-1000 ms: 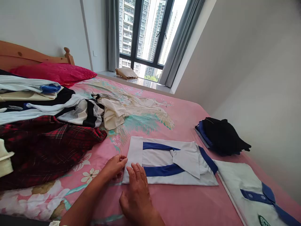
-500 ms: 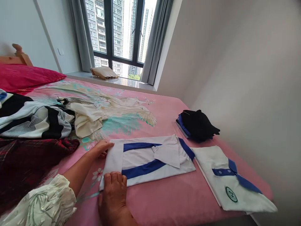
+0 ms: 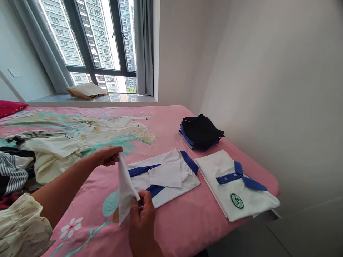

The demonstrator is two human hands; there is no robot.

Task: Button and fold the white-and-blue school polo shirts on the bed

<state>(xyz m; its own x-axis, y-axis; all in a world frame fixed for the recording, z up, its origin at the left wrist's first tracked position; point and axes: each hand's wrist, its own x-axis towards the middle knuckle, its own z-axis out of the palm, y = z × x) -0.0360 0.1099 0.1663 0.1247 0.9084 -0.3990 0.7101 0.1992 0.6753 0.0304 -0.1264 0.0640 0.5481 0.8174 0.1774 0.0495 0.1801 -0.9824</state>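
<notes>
A white shirt with blue bands [image 3: 166, 175] lies partly folded on the bed, its sleeve laid across the middle. My left hand [image 3: 109, 156] pinches the far corner of the shirt's left end and holds it raised. Closer to me, my right hand [image 3: 143, 217] grips the near corner of that same end between thumb and fingers. The lifted white flap stands up from the bed between both hands. Right of this shirt lies a folded white polo shirt [image 3: 214, 171] with a blue collar and a round green badge.
Dark folded clothes [image 3: 202, 132] are stacked near the wall. Cream clothing [image 3: 55, 157] and striped black-and-white clothing [image 3: 13, 173] lie heaped at left on the pink bedsheet [image 3: 171, 121]. A brown package [image 3: 87, 91] rests on the windowsill. The bed's edge runs along the lower right.
Both hands have raised the shirt's left end off the bed, where it lay flat before. The view has turned to the right.
</notes>
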